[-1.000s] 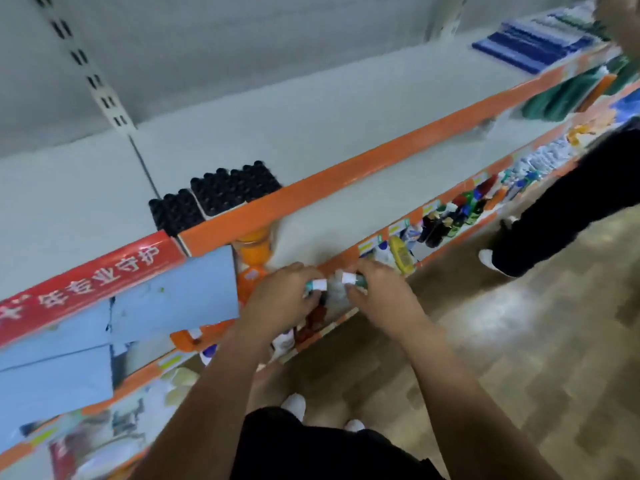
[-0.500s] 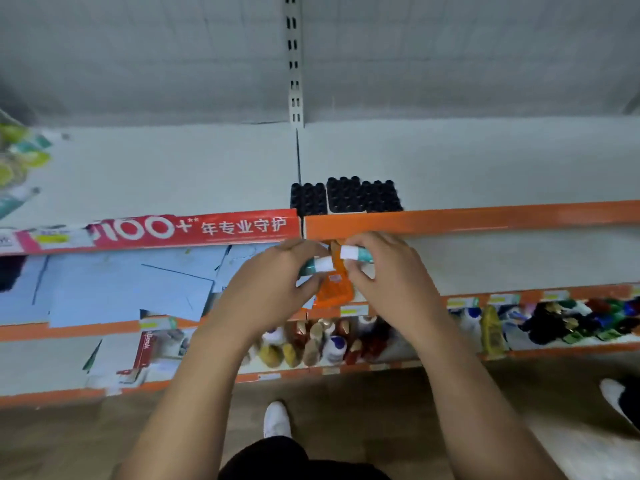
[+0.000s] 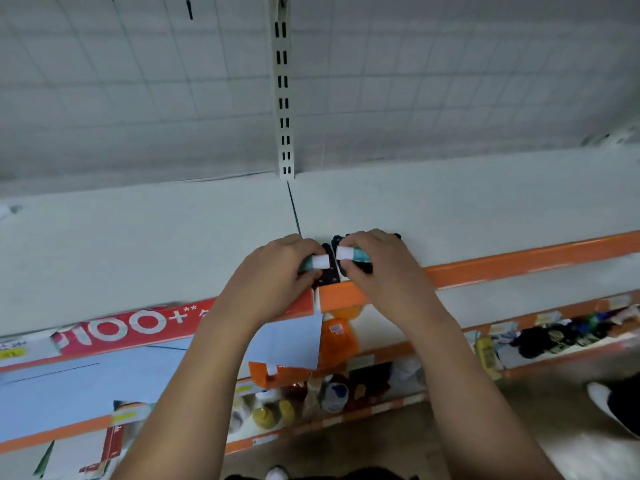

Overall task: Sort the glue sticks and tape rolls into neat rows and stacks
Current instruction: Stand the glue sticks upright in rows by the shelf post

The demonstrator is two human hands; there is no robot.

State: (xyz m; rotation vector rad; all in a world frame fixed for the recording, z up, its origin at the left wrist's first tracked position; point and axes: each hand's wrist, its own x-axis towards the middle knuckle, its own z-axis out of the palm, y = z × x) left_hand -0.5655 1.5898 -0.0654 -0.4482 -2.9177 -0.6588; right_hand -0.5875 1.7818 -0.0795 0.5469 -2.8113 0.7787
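The pale upper shelf [image 3: 450,209], two panels meeting at a central seam [image 3: 294,211] and fronted by an orange rail [image 3: 519,261] and a red label strip [image 3: 138,327], carries upright black-capped sticks [image 3: 327,275] at its near edge beside the seam.

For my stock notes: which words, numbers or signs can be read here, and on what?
"100+**": red strip on the shelf edge; the rest is hidden by the left arm.
Price tags, orange packet's label, bottles: too blurred to read.
Glue sticks: no text shows.

Pale gridded back wall [image 3: 138,98], slotted upright [image 3: 282,81], white orange-edged shelves [image 3: 138,244], brown floor [image 3: 381,445].
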